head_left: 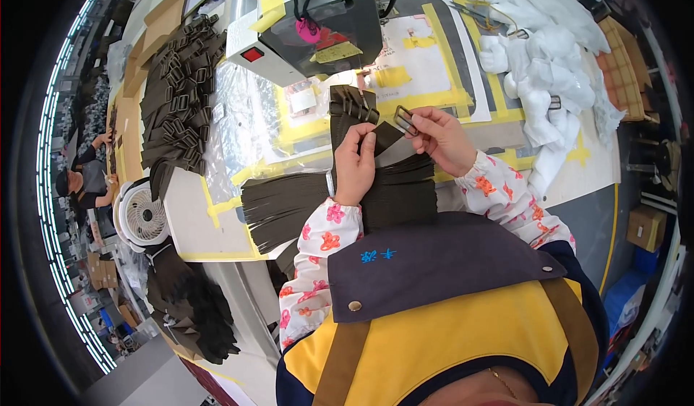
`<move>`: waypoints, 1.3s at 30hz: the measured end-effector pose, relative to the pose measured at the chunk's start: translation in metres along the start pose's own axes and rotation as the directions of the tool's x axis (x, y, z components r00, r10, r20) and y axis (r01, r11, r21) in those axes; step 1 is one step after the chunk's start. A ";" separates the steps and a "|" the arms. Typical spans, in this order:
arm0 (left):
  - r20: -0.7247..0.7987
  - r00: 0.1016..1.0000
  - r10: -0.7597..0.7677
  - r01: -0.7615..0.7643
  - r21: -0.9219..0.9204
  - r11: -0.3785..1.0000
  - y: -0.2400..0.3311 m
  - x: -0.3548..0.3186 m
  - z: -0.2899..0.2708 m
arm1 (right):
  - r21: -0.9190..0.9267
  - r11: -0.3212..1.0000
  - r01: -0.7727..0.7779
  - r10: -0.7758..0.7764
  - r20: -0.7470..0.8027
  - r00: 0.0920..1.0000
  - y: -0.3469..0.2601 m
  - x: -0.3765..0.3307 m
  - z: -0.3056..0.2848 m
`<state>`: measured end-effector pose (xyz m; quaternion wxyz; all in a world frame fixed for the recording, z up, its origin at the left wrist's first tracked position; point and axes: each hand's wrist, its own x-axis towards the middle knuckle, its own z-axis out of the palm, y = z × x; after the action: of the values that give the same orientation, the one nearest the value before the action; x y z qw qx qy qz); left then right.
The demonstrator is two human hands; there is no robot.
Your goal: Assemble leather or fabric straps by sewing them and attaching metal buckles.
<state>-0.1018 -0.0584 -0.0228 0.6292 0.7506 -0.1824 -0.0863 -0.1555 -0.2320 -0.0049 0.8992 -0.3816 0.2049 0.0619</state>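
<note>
My left hand (356, 164) pinches the end of a dark brown webbing strap (385, 137) above the worktable. My right hand (442, 140) holds a rectangular metal slide buckle (405, 121) at that strap's end. Under both hands lies a fanned pile of dark brown straps (289, 203). A short stack of straps with buckles fitted (351, 104) rests just beyond my hands, in front of the sewing machine (318, 23).
A long heap of buckled straps (177, 95) runs along the table's left side. A small white fan (141, 216) sits at the left edge, with dark straps (191, 308) piled below. White fabric pieces (549, 66) lie at the right. Another person (83, 178) works far left.
</note>
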 end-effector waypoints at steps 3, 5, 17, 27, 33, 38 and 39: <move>-0.013 0.998 0.053 -0.053 0.018 0.998 -0.002 0.001 0.000 | -0.059 0.998 0.029 -0.030 -0.017 0.999 -0.002 -0.001 0.002; 0.042 0.999 0.018 -0.020 0.049 0.999 -0.003 0.000 -0.002 | -0.155 0.986 0.061 -0.067 -0.037 0.997 0.005 0.001 0.003; 0.260 0.948 0.185 -0.222 0.119 0.968 0.020 0.000 -0.015 | -0.263 0.956 -0.130 0.166 0.120 0.979 0.014 0.013 0.008; 0.016 0.931 0.366 -0.330 0.471 0.818 0.038 -0.018 -0.032 | -0.763 0.599 0.241 -0.055 0.261 0.964 0.032 0.037 0.018; 0.107 0.993 -0.056 0.021 0.308 0.951 0.025 -0.023 -0.050 | -0.612 0.790 -0.033 0.204 0.212 0.956 0.046 0.044 0.016; 0.192 0.973 -0.132 0.018 0.506 0.862 0.030 -0.013 -0.056 | -0.502 0.862 -0.074 0.220 0.237 0.946 0.050 0.034 0.021; 0.197 0.973 -0.122 0.006 0.507 0.862 0.031 -0.012 -0.055 | -0.675 0.724 0.140 0.080 0.284 0.955 0.046 0.028 0.025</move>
<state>-0.0985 -0.0077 0.0172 0.3843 0.8796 -0.2427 -0.1403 -0.1348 -0.1828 -0.0312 0.7139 -0.6776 0.0252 0.1747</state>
